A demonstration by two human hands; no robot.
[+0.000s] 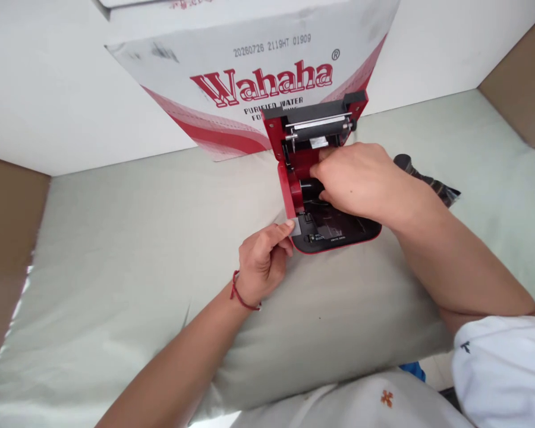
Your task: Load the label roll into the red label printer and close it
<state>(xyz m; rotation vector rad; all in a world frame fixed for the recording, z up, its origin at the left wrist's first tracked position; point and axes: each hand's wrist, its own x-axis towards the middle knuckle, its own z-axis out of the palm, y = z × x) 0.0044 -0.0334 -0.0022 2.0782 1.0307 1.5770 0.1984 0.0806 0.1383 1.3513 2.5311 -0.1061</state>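
A red-and-black printer rests on the pale green cloth with its lid raised, showing a roller and a metal bar. Inside its red bay lies a black roll. My right hand reaches in from the right, finger and thumb closed around the roll's end; the fingertips are partly hidden. At the near left corner, my left hand pinches the printer's edge, with the thumb on a small grey piece. A red string bracelet circles that wrist.
A large white-and-red water carton stands right behind the raised lid. To the right lies a black roll with loose shiny film, partly behind my right forearm. Brown cardboard borders the right side, and more cardboard the left.
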